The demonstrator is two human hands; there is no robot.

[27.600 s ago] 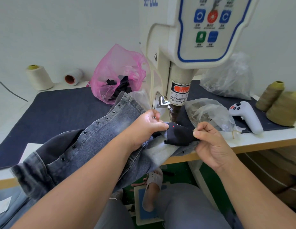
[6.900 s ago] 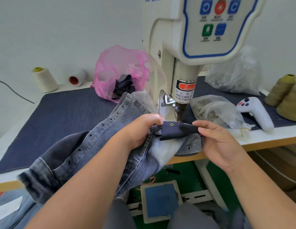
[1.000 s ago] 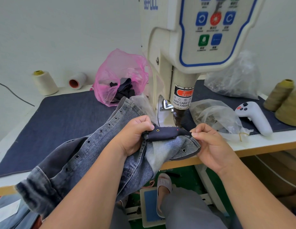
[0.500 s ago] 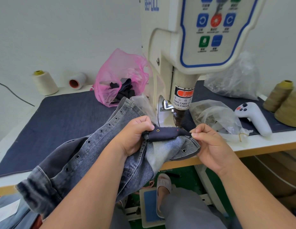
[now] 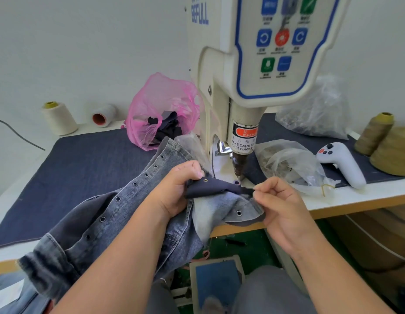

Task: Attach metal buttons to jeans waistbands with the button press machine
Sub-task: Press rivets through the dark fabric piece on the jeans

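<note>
Denim, grey-washed: jeans (image 5: 102, 225) are draping over the near table edge (image 5: 355, 200), their eyelet-studded band trailing toward the far left. A dark fabric strip (image 5: 216, 188) is now sitting lifted off the lower die (image 5: 236, 182), which is showing bare just beyond it under the press plunger (image 5: 240, 165); half a second ago the strip was lying lower, covering that spot. The left hand (image 5: 176, 191) is gripping the strip's left end together with bunched denim, fingers curled. The right hand (image 5: 280, 207) is pinching the strip's right tip between thumb and forefinger, other fingers loosely curled. One metal eyelet (image 5: 205, 180) is showing on the strip beside the left thumb. The foot pedal (image 5: 216, 282) below is standing uncovered, where a sandalled foot was resting a moment ago. Judgement: one pressing cycle appears finished, and the piece is being shifted for the next fastener.
</note>
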